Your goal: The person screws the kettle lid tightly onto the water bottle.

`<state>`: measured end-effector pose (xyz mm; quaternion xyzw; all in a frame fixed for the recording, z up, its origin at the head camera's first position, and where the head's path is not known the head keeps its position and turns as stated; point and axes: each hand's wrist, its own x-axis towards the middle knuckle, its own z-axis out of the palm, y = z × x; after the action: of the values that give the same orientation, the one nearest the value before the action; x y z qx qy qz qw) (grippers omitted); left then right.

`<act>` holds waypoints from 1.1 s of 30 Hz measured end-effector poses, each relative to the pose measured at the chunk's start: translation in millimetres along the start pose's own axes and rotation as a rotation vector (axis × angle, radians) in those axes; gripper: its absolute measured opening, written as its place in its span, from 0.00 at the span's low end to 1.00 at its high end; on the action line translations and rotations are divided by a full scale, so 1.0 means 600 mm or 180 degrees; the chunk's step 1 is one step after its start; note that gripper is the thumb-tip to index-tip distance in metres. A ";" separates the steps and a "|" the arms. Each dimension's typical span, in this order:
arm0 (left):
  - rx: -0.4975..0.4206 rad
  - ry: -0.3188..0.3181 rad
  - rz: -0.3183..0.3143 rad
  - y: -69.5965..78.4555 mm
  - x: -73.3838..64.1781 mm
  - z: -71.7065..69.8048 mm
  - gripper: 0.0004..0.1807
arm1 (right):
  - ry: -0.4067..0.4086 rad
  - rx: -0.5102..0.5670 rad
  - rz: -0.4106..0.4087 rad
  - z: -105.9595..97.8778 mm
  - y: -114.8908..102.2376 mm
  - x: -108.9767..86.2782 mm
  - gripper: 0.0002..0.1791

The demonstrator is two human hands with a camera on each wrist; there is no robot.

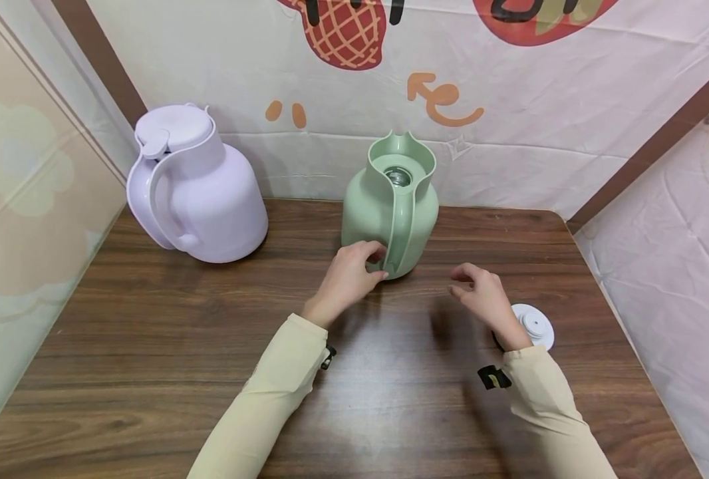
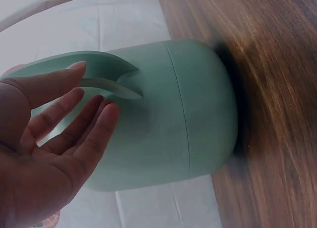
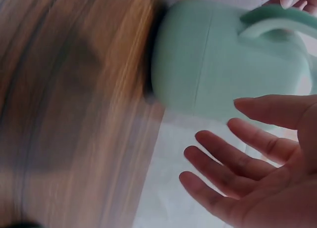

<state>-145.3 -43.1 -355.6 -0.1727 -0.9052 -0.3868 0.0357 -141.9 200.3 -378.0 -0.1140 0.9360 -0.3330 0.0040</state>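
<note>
The green thermos jug [image 1: 366,209] stands upright near the back of the table, its top uncovered and a round mouth showing. My left hand [image 1: 351,269] is at the lower part of its handle [image 2: 111,87], with the thumb on one side and the curled fingers on the other, a light pinch. My right hand [image 1: 480,293] hovers to the jug's right, fingers loosely bent, holding nothing. In the right wrist view those fingers [image 3: 223,159] are spread apart from the jug. Behind the right wrist lies a white round stopper-like piece [image 1: 537,322], partly hidden.
A lilac thermos jug [image 1: 217,206] with its lid on stands at the back left. The wooden table [image 1: 181,372] meets a printed cloth wall [image 1: 306,153] behind both jugs. Another cloth panel [image 1: 678,279] rises along the right side.
</note>
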 end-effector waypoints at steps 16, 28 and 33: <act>0.0239 -0.0070 0.0117 -0.001 0.011 0.003 0.13 | -0.0532 -0.0735 0.0601 -0.079 0.038 -0.016 0.21; 0.0316 -0.0097 0.0158 0.002 0.012 0.003 0.13 | -0.1022 -0.1025 0.1020 -0.091 0.080 -0.040 0.40; 0.0313 -0.0095 0.0129 0.003 0.010 0.005 0.14 | -0.1019 -0.1169 0.0881 -0.085 0.100 -0.046 0.40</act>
<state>-150.2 -38.1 -355.4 -0.1949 -0.9198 -0.3385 0.0385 -132.0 283.2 -377.9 -0.0350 0.9748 -0.1318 0.1765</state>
